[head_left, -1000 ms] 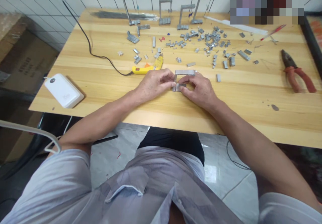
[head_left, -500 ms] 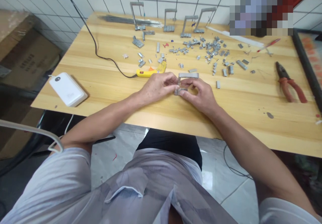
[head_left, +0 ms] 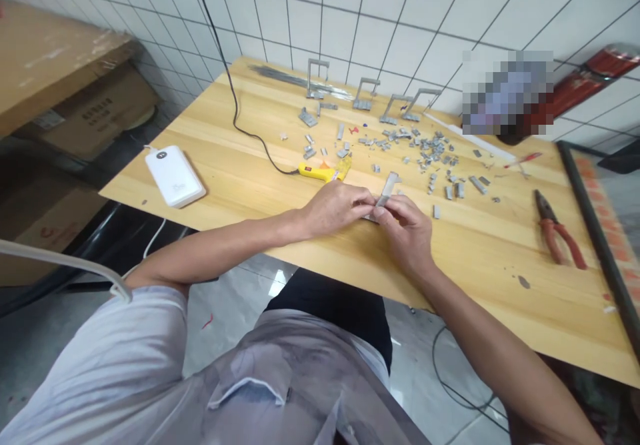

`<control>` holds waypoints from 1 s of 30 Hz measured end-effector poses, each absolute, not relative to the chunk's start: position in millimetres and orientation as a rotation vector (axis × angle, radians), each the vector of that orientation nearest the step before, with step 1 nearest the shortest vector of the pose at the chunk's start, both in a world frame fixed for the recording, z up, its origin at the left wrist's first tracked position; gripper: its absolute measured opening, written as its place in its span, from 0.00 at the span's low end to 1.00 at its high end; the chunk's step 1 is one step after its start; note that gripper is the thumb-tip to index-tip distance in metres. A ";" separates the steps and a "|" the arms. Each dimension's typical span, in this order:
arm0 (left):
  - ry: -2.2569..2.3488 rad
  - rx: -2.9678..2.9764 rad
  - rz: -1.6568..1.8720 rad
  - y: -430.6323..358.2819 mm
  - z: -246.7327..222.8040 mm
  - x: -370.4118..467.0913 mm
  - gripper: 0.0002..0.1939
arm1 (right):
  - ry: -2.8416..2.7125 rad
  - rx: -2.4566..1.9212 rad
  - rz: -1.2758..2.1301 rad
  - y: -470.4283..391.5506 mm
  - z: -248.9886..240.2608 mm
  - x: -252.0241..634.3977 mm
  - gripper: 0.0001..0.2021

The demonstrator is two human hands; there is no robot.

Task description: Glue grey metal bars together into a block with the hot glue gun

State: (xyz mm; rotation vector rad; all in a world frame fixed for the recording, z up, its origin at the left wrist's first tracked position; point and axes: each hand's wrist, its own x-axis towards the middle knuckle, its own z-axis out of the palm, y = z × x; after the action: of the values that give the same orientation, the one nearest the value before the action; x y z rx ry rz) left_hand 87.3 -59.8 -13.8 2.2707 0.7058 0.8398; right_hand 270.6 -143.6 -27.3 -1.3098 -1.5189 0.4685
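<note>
Near the table's front edge, my left hand (head_left: pixel 340 210) and my right hand (head_left: pixel 409 231) meet around a grey metal frame (head_left: pixel 387 190). Fingers of both hands are closed on it, and they cover its lower part. The frame's upper bar slants up above the fingertips. Just behind my left hand lies a yellow glue gun (head_left: pixel 320 171) with a black cord. Many small grey metal pieces (head_left: pixel 434 151) are scattered beyond my right hand. Similar grey frames stand at the back, one of them (head_left: pixel 317 78) beside a bundle of thin rods (head_left: pixel 280 79).
A white power bank (head_left: pixel 175 177) lies on the table (head_left: pixel 240 195) at the left. Pliers with red handles (head_left: pixel 556 231) and a dark-edged frame (head_left: pixel 603 251) are at the right. Farther back are a red pen (head_left: pixel 523 160) and a red cylinder (head_left: pixel 583 88). Cardboard boxes (head_left: pixel 95 115) stand left.
The view has shifted, so the table sits lower in the picture. The held metal frame has turned in my hands, its upper bar now slanting instead of lying sideways.
</note>
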 end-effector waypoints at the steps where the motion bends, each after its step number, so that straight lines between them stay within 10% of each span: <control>1: 0.711 2.264 0.841 -60.6 -12.4 87.2 0.05 | -1.487 -1.300 0.501 -143.2 -27.5 270.2 0.04; 19: 0.394 1.544 0.506 -43.1 8.0 79.7 0.07 | -1.308 -1.200 0.972 -131.9 -0.1 278.5 0.20; 30: 0.594 2.005 0.596 -18.2 17.1 57.4 0.13 | -1.283 -1.209 1.042 -113.6 10.9 292.5 0.11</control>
State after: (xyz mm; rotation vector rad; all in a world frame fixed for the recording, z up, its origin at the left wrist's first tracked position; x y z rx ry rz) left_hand 57.4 -18.2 17.1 2.0047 0.5945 0.5961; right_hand 292.5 -113.6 10.9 -1.2092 -1.2829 1.0418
